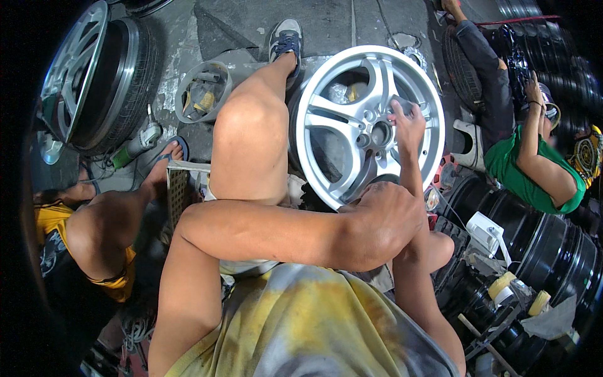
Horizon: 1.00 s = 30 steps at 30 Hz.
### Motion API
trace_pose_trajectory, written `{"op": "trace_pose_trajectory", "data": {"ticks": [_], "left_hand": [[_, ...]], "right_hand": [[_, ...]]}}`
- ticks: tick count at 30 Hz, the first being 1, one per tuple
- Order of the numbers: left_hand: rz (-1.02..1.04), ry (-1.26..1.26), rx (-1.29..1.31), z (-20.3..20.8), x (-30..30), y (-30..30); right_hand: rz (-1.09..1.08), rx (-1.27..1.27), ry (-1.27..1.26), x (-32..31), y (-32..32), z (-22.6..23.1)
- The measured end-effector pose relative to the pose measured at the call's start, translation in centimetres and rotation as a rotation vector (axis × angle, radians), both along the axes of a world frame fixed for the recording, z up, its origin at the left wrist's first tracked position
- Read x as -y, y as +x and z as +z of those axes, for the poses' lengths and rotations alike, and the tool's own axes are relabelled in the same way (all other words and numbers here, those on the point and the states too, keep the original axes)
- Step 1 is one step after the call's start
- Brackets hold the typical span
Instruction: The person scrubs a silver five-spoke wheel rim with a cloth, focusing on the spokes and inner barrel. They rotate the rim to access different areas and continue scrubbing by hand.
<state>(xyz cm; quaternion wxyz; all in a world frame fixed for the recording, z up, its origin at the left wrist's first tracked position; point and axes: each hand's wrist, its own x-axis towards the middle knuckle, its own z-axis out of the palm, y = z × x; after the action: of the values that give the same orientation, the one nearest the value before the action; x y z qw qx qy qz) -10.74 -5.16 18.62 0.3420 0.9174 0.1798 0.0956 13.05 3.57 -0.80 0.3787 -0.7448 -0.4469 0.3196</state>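
A silver alloy wheel rim (306, 141), with wide paired spokes and a centre hole, lies tilted in front of me, beside my bare knee. My right hand (408, 122) reaches over its right-hand spokes, fingers closed on a small dark grey pad (406, 105) pressed against a spoke. My left hand (386, 217) is at the near edge of the rim, its arm crossing in front of my right forearm. The fingers of that hand are curled; whatever they grip is hidden behind the knuckles.
At left a scrap-filled bucket (181, 100), a green angle grinder (135, 147) and a tyre (147, 69) with rims stand on the floor. A person in yellow shorts (119, 276) sits left; another in a green shirt (534, 169) works at right. Black rims (540, 251) are stacked at right.
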Motion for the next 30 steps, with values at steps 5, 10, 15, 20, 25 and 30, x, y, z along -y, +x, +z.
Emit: {"op": "trace_pose_trajectory", "data": {"ticks": [5,10,15,20,25,30], "left_hand": [[0.018,-0.038,0.041,-0.4,0.2,-0.1],[-0.003,0.021,0.066,0.9,-0.3,-1.2],[-0.104,-0.012,-0.240,2.4,-1.6,-0.1],[0.193,0.254,0.225,-0.4,0.0,-2.1],[0.030,0.062,-0.090,1.0,-0.4,-1.3],[0.022,-0.029,-0.167,1.6,-0.3,-0.6]], "right_hand": [[0.263,0.702,0.180,-5.3,-1.1,-2.0],[0.232,0.753,-0.080,-13.4,-0.9,-1.1],[0.264,0.824,-0.047,-11.3,0.4,-2.6],[0.181,0.726,-0.150,-1.5,0.3,-2.6],[0.187,0.720,-0.062,-1.4,0.1,-2.0],[0.278,0.816,0.089,-8.6,-0.7,-1.2]]}}
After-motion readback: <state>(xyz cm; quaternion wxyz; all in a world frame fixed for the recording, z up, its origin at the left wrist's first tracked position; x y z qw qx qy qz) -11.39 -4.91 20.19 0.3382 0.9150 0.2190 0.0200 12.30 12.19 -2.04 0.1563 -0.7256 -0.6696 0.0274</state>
